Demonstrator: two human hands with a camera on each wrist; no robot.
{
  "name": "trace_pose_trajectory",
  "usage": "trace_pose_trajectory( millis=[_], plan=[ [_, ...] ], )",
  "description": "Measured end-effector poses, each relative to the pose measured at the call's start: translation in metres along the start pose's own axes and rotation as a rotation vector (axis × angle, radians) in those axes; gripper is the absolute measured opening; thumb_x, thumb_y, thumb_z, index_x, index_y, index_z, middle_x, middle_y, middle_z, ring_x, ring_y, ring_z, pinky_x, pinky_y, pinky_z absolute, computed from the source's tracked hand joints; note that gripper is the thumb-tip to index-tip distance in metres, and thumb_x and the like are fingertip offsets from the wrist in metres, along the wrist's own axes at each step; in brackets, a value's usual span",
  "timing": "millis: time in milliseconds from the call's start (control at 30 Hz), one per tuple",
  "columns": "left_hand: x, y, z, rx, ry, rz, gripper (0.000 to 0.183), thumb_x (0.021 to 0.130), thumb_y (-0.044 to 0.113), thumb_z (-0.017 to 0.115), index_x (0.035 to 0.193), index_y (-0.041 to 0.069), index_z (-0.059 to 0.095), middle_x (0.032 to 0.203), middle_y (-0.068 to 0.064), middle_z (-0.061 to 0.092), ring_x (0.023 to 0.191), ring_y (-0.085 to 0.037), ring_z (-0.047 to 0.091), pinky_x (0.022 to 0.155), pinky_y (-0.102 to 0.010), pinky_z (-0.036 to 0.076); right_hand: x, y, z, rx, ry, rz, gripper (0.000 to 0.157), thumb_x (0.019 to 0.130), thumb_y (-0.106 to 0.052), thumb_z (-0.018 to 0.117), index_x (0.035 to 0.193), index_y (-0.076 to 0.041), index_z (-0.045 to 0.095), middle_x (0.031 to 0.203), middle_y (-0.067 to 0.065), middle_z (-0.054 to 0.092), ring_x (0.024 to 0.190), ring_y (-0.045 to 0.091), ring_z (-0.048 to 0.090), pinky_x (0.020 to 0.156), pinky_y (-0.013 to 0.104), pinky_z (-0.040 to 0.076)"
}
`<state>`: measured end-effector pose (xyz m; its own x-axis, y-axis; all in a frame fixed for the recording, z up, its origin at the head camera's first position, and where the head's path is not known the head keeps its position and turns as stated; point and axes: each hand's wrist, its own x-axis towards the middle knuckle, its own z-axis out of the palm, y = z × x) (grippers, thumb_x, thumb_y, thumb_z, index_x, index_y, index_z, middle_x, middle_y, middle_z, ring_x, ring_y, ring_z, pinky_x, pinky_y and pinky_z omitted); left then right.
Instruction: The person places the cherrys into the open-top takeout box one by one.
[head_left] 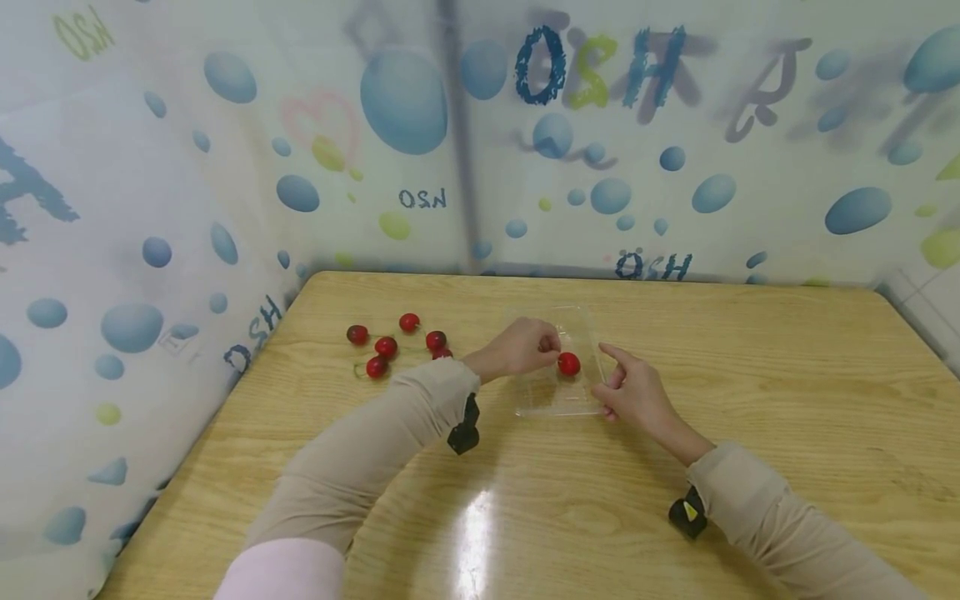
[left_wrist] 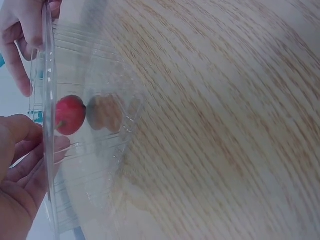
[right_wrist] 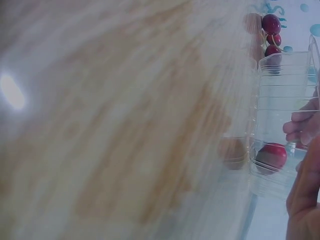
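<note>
A clear plastic box stands on the table, its rim and ribbed walls visible in both wrist views. My left hand reaches into it from the left, fingers curled together at the stem side of a red cherry. That cherry sits low inside the box near the fingertips; the stem's pinch is partly hidden. On the right, my right hand grips the box's side edge between thumb and fingers, the index finger stretched along the rim. In the right wrist view, the cherry shows through the wall.
Several more cherries, some with green stems, lie on the wooden table left of the box, one partly covered by the left forearm. A patterned curtain hangs behind the table and along its left side.
</note>
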<state>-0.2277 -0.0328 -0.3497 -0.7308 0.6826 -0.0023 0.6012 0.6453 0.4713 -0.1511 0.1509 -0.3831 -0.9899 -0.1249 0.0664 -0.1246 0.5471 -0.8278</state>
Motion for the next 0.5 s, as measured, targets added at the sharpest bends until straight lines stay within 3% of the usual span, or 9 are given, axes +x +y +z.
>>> trace_pose_trajectory(
  millis=[500],
  plan=[
    [0.0000, -0.0009, -0.0024, 0.020, -0.001, -0.051, 0.011, 0.085, 0.013, 0.057, 0.093, 0.006, 0.062, 0.084, -0.003, 0.062, 0.075, -0.012, 0.055, 0.068, -0.021, 0.044, -0.0004, -0.0007, -0.0006, -0.017, -0.008, 0.009, 0.061, 0.073, 0.004, 0.058, 0.130, 0.006, 0.036, 0.058, 0.005, 0.051, 0.041, 0.016, 0.053, 0.040, 0.026, 0.045]
  ],
)
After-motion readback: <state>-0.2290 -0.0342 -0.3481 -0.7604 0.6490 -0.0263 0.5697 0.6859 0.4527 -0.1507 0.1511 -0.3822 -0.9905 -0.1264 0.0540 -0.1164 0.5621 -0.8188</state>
